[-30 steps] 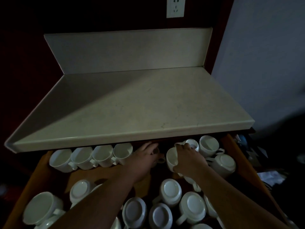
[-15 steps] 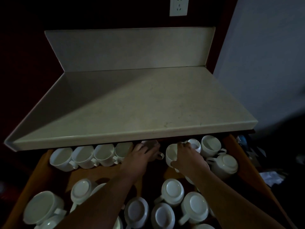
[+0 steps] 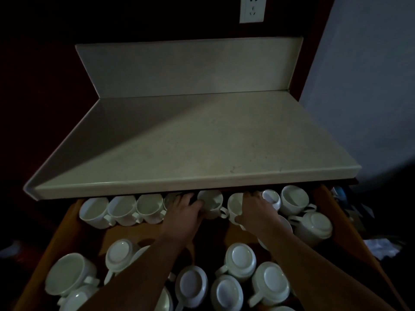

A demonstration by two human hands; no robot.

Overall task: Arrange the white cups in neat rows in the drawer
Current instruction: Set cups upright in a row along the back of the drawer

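The pale bench (image 3: 190, 142) overhung an open wooden drawer (image 3: 65, 223) full of white cups (image 3: 241, 260), many upturned. At the back row, the left hand (image 3: 182, 212) curled its fingers round a back-row cup (image 3: 212, 202); the right hand (image 3: 256, 209) gripped the neighbouring cup (image 3: 234, 206).

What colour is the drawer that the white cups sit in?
Orange-brown. The wooden drawer shows it best in the head view, along its left wall.

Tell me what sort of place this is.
Likely a kitchen or a service pantry, perhaps in a café or hotel. A pale countertop with a backsplash sits under a wall socket, and the open wooden drawer beneath holds many matching white cups.
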